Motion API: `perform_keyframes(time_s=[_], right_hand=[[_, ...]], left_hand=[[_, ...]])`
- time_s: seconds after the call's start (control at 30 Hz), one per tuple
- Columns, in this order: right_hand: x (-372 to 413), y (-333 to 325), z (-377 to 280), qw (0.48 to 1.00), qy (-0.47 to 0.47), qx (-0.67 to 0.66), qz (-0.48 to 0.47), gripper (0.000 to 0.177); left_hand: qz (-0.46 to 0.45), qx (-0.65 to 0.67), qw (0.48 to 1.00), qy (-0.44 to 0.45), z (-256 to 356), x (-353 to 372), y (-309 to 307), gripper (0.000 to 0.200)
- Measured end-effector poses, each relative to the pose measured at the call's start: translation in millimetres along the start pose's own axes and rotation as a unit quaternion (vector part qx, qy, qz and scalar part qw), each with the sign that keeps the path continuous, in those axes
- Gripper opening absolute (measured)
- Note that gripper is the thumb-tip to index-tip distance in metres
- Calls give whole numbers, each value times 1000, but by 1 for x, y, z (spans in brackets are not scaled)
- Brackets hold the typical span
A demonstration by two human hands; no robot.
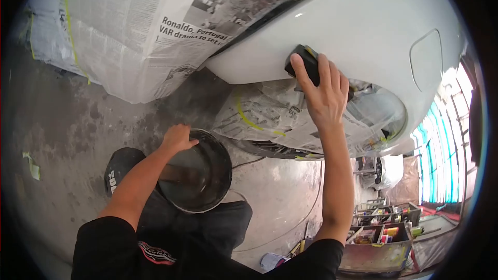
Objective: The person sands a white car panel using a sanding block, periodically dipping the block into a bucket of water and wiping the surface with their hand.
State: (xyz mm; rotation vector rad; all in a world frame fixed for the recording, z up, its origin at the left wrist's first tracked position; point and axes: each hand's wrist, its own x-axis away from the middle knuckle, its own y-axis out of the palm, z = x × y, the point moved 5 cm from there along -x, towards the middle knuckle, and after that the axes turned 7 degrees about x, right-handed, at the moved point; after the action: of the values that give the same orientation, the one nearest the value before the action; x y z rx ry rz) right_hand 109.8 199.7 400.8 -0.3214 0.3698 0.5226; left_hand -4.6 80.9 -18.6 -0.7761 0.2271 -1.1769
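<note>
My right hand [327,91] is closed around a black sanding block [302,63], which rests against the white car panel [363,26] just above the wheel arch. Its underside is hidden. My left hand [179,138] grips the rim of a dark round bucket [226,176] that stands between my knees, thumb over the inner edge. Murky liquid [194,179] lies inside the bucket. Newspaper [280,106] with yellow tape covers the wheel below the sanding block.
More taped newspaper [124,36] masks the car's side at upper left. A hose or cable [306,215] runs over the concrete floor. A wooden bin [373,254] of cans and tools stands at lower right, near a paint can [272,262]. A tape scrap [32,167] lies left.
</note>
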Motion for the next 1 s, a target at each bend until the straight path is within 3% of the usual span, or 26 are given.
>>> perform_keyframes(time_s=[0.17, 0.3, 0.43, 0.57, 0.73, 0.83, 0.93, 1.0], right_hand=[[-55, 16, -54, 1000, 2, 15, -11, 56], [-9, 2, -16, 999, 37, -5, 16, 58], [-25, 13, -37, 995, 88, 23, 27, 57], [-45, 11, -41, 998, 59, -4, 7, 55], [-6, 11, -26, 994, 104, 22, 14, 53], [-53, 14, -55, 997, 80, 11, -11, 50], [-33, 8, -37, 998, 55, -22, -10, 51], [-13, 9, -36, 995, 95, -3, 25, 52]], left_hand=[[27, -27, 999, 18, 4, 1, -2, 65], [10, -5, 1000, 18, -1, -4, -2, 74], [-11, -9, 1000, 6, 6, -1, -4, 75], [13, -23, 999, 29, 4, 0, -5, 78], [-5, -7, 1000, 10, 2, -5, -5, 80], [-9, -13, 1000, 21, 4, 1, -2, 80], [12, -11, 1000, 20, 5, 3, -5, 80], [7, -4, 1000, 9, -2, 0, -2, 79]])
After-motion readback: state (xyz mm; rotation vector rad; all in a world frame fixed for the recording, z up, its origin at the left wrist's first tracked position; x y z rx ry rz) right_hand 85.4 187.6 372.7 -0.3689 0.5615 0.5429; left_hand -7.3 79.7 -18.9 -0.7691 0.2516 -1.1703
